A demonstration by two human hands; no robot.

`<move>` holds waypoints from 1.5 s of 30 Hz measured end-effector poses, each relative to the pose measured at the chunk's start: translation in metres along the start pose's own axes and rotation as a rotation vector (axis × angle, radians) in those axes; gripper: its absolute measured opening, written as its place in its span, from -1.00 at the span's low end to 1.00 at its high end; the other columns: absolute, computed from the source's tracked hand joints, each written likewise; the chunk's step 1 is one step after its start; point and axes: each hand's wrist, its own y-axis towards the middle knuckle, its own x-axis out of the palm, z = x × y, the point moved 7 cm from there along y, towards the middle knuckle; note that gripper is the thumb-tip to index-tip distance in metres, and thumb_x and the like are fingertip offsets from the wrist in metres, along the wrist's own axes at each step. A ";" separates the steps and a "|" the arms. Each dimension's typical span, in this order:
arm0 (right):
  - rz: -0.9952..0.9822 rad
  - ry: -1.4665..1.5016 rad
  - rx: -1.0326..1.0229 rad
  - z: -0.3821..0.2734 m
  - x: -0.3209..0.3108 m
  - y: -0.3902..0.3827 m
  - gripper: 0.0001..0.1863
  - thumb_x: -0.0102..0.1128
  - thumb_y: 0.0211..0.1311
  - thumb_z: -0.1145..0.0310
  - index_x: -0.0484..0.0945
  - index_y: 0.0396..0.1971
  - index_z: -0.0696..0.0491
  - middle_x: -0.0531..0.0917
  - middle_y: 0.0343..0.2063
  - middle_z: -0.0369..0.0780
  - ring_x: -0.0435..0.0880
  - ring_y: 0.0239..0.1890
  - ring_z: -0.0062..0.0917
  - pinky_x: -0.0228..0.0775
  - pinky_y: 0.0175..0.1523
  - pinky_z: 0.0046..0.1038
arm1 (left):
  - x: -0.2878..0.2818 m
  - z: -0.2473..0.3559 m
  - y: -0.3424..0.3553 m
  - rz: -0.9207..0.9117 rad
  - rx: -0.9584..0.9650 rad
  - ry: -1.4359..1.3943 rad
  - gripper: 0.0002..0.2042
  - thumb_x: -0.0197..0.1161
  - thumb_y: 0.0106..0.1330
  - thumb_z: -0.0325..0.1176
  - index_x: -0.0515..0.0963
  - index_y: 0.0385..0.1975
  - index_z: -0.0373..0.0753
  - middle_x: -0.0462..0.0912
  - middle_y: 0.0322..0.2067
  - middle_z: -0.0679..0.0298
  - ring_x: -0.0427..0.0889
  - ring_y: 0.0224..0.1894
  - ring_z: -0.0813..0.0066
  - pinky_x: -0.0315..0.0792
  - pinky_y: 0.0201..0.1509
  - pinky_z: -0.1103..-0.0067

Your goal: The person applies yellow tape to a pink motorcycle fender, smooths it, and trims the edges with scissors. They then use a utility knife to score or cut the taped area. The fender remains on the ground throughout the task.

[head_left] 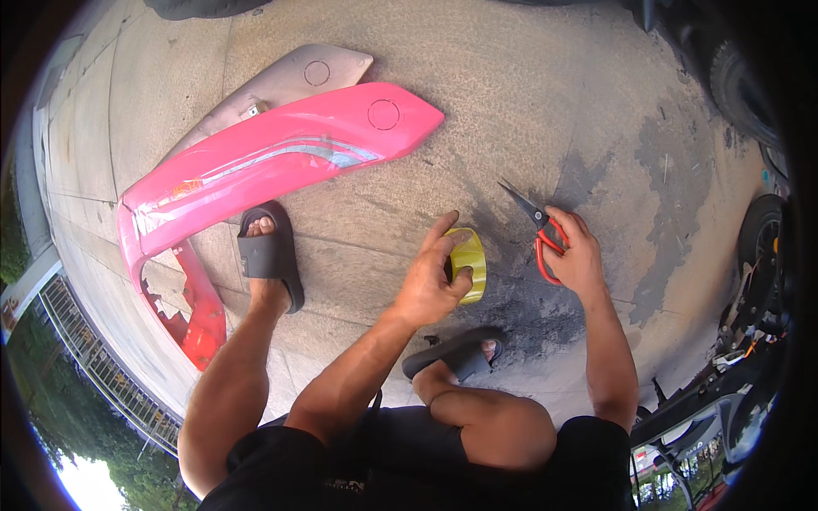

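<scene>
My left hand (434, 281) grips a wide roll of yellow tape (467, 264), fingers over its side and thumb at the near edge. To its right, my right hand (578, 260) holds scissors (537, 213) by their red handles. The dark blades point away and to the left, over the ground. At the left lies a glossy pink panel (281, 162) with a pale stripe and a dark circle outline; its lower end is broken and jagged. A greyish panel (285, 81) with a similar circle lies partly hidden behind it.
My sandalled feet stand on the concrete ground (528, 85), one sandal (271, 255) beside the pink panel, the other sandal (456, 353) below the tape. Dark stains mark the ground around the scissors. Motorcycle wheels and parts (758, 238) line the right edge. A railing (94, 349) runs at lower left.
</scene>
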 end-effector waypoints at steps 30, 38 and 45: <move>-0.043 -0.142 -0.504 -0.288 -0.148 -0.172 -0.75 0.29 0.04 0.33 0.67 -0.37 0.22 0.59 -0.66 -0.16 0.57 -0.65 -0.43 0.46 -0.59 -0.30 | 0.065 0.023 -0.079 0.064 0.176 0.686 -0.10 0.40 0.13 -0.45 -0.03 0.44 -0.27 -0.04 0.39 -0.26 0.46 0.16 -0.17 0.51 0.07 0.26; -0.067 -0.214 -0.353 -0.434 -0.292 -0.324 -0.88 0.26 0.00 0.37 0.67 -0.56 0.10 0.62 -0.61 -0.17 0.59 -0.53 -0.42 0.37 -0.51 -0.37 | 0.057 0.142 -0.274 -0.158 -0.029 0.823 -0.09 0.35 0.12 -0.45 -0.08 0.46 -0.21 0.12 0.31 -0.22 0.62 -0.26 0.01 0.56 -0.12 0.30; 0.025 -0.134 -0.467 -0.550 -0.412 -0.530 -0.84 0.24 0.00 0.37 0.65 -0.56 0.17 0.63 -0.60 -0.12 0.63 -0.53 -0.38 0.40 -0.53 -0.34 | 0.099 0.286 -0.393 -0.344 0.274 0.973 -0.26 0.35 0.17 -0.41 0.16 0.37 -0.28 0.28 0.23 -0.16 0.66 -0.31 0.26 0.56 -0.11 0.44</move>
